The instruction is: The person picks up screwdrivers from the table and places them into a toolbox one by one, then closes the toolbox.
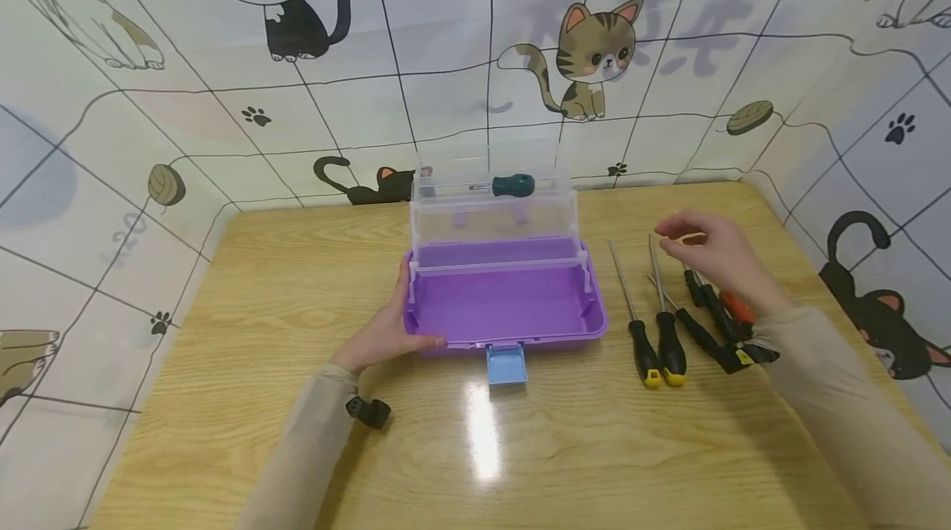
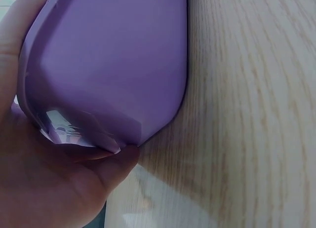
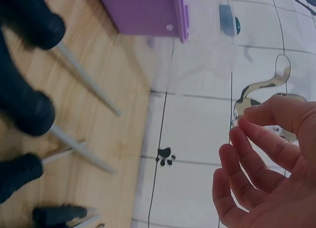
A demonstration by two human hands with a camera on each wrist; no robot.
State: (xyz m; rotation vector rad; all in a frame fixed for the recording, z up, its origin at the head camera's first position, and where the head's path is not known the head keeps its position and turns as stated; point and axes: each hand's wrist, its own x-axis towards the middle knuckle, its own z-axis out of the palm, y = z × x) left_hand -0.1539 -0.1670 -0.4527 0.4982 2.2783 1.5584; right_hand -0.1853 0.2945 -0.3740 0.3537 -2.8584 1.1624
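An opened purple toolbox (image 1: 505,307) lies in the middle of the table, its blue latch (image 1: 507,366) hanging at the front. My left hand (image 1: 382,334) grips its left end, thumb along the front rim; the left wrist view shows the hand curled against the purple wall (image 2: 113,65). A dark green-handled screwdriver (image 1: 514,186) rests in the clear upper tray (image 1: 494,224). Above the tools at the right, my right hand (image 1: 716,256) hovers with loosely bent fingers and holds nothing visible. Below it are two long black-handled screwdrivers (image 1: 671,348) (image 1: 643,352).
More black-handled tools (image 1: 702,336) and a red-handled one (image 1: 737,309) lie beneath the right forearm, partly hidden. A cat-patterned cloth (image 1: 461,51) stands behind and beside the wooden table (image 1: 312,266). Each wrist wears a small black device (image 1: 369,412).
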